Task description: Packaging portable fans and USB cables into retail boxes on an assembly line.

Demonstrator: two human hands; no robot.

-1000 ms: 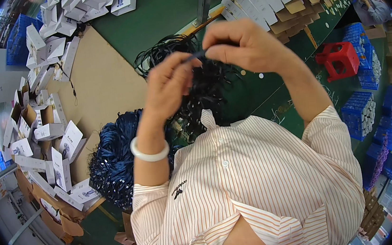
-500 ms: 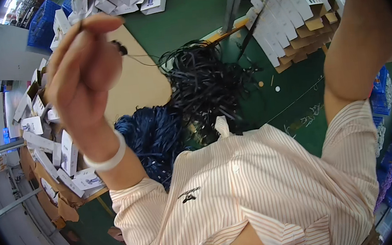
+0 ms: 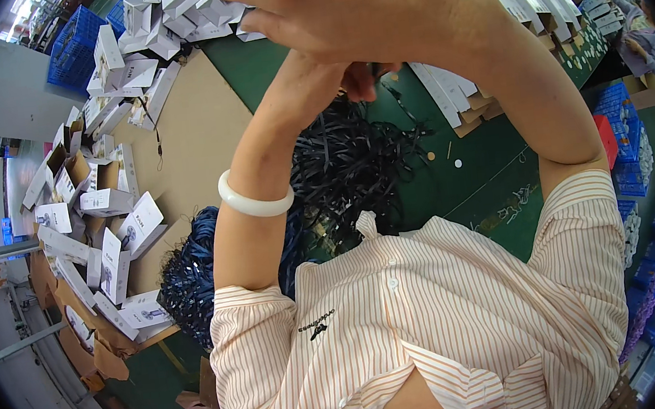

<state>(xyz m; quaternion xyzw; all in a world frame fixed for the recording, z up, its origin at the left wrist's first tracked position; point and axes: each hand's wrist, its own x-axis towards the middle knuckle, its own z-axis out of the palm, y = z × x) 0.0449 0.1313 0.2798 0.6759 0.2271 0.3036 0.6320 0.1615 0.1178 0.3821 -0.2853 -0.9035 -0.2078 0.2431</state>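
My right hand [image 3: 331,8] reaches across the top of the view, its fingers pointing left and partly cut off by the edge; what they hold, if anything, does not show. Behind it, my left hand [image 3: 318,78] is mostly covered, so the two overlap. Its few visible fingertips look curled beside something dark that I cannot make out. A white bangle [image 3: 257,204] circles my left wrist. Below the hands lies a heap of thin black straps [image 3: 347,162], with a dark blue bundle of straps [image 3: 192,279] to its left.
White printed boxes [image 3: 114,263] crowd the left side of a tan board [image 3: 198,114]. A thin black strap [image 3: 158,142] lies on that board. More boxes [image 3: 180,12] pile up at the back, near a blue crate [image 3: 76,51]. Stacked cartons [image 3: 443,88] stand right on the green tabletop [image 3: 470,189].
My left hand has moved right, away from over the board. My right hand has come in from the right and now overlaps it. More boxes and a strap on the board have become visible.
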